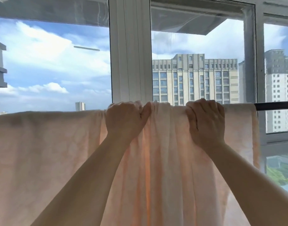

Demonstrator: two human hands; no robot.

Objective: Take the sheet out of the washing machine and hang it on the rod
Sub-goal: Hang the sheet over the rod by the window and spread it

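A pale peach sheet (42, 144) hangs draped over a dark rod (275, 106) that runs across the window. Only the rod's right end shows bare; the sheet covers the rest. My left hand (125, 118) grips a bunched fold of the sheet at the top, over the rod. My right hand (206, 121) grips the sheet a little to the right, fingers curled over the top edge. Between my hands the cloth is gathered into vertical pleats. To the left it hangs flat and wide. The washing machine is out of view.
A white window frame post (130, 54) stands right behind the rod, with glass panes on both sides. A grey frame (260, 79) sits at the right. Tall buildings (195, 79) and sky lie beyond the glass.
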